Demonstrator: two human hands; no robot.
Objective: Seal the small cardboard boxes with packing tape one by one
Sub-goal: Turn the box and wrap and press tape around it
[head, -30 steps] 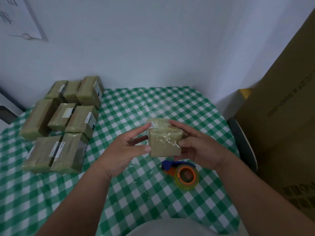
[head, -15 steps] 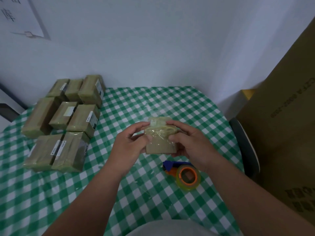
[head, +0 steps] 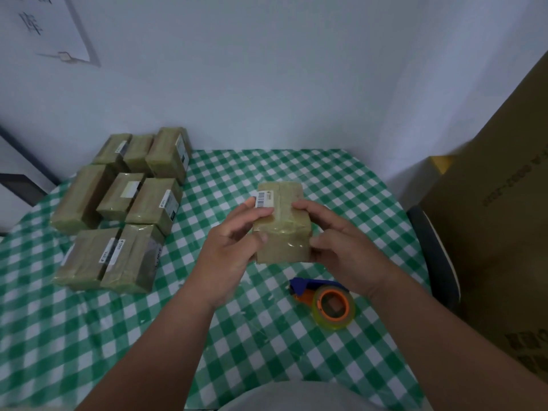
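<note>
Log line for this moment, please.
left hand: grips small box | right hand: grips same box, off table | tape dispenser: idle on tablecloth | eight boxes: grouped left

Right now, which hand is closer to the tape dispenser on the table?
Right. The right hand grips the small box almost directly above the tape dispenser; the left hand holds the box's other side, farther left.

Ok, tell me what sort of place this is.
Probably a makeshift home or small-shop packing corner: a checked tablecloth, a batch of taped small boxes with labels, a tape dispenser, and a large cardboard carton beside the table.
</note>
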